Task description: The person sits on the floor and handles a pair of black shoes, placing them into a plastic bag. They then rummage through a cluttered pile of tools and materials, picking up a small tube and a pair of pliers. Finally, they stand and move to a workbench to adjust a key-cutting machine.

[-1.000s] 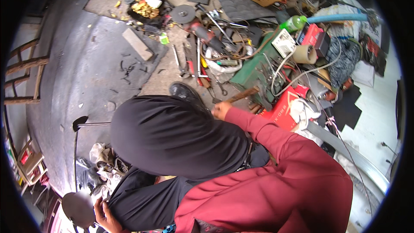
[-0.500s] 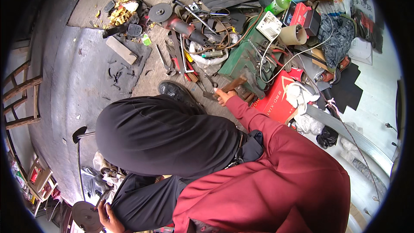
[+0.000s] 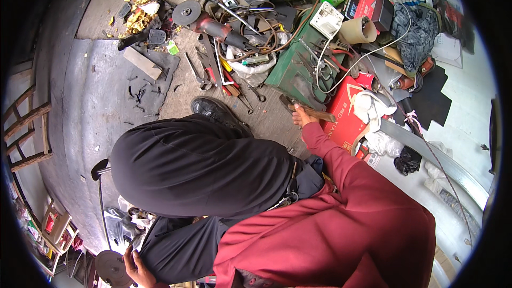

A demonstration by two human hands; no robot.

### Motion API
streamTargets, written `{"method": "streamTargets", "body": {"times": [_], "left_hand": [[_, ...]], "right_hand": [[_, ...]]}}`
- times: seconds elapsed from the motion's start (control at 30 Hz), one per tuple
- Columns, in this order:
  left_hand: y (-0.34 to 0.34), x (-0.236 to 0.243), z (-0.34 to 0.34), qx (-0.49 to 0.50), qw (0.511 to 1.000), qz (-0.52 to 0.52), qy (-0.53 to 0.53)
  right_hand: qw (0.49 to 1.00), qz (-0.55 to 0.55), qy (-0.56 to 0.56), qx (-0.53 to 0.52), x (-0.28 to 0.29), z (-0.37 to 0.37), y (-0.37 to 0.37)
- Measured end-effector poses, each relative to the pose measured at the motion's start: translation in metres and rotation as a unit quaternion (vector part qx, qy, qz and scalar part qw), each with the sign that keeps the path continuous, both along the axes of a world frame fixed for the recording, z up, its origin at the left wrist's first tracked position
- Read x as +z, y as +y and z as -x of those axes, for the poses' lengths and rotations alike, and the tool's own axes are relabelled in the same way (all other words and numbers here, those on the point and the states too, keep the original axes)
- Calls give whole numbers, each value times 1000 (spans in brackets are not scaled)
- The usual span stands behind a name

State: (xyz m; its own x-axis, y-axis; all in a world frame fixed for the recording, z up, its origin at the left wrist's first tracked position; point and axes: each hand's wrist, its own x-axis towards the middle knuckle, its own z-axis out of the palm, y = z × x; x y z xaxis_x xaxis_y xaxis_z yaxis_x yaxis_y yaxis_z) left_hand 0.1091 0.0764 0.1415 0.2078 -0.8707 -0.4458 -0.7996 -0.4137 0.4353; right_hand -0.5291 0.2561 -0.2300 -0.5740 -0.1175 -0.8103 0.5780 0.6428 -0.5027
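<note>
My right hand (image 3: 303, 115) is closed round a wooden-handled tool (image 3: 321, 114) above the floor, beside a green metal box (image 3: 290, 72). A dark flat metal part (image 3: 286, 102) sticks out past my fingers at the tool's left end; its exact shape is partly hidden by the hand. At the lower left, my left hand (image 3: 137, 270) is beside my leg, its visible fingers apart. Close by it is a round dark disc (image 3: 112, 268); whether the fingertips touch its edge I cannot tell.
Beyond my shoe (image 3: 216, 112) lie an angle grinder (image 3: 218, 29), scissors (image 3: 260, 94) and several hand tools. A red box (image 3: 344, 112) and a white cloth (image 3: 368, 108) lie at the right. A thin rod (image 3: 102, 208) stands left of my legs.
My right hand has moved right with the wooden-handled tool, whose handle now points to the right. The left hand is nearly unmoved. The whole view has shifted slightly.
</note>
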Motion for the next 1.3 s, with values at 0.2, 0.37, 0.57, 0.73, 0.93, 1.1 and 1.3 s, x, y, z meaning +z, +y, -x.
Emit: {"method": "streamTargets", "body": {"times": [0.2, 0.37, 0.57, 0.73, 0.93, 1.1, 1.3], "left_hand": [[5, -3, -5, 15, 999, 17, 27], [3, 1, -1, 6, 1000, -5, -1], [2, 7, 8, 14, 999, -29, -8], [9, 5, 14, 14, 999, 17, -27], [4, 6, 24, 29, 999, 15, -25], [0, 10, 31, 62, 998, -11, -10], [4, 4, 22, 19, 999, 30, -16]], "right_hand": [[988, -55, -142, 19, -22, -31, 15], [953, -23, 41, 299, -54, -53, -5], [867, 5, 197, 458, -61, -54, -52], [810, -4, 247, 532, -65, -48, -65], [835, -43, 196, 512, -62, -47, -69], [838, 32, 129, 530, -23, -61, -128], [942, 230, -53, 238, -14, -80, -188]]}}
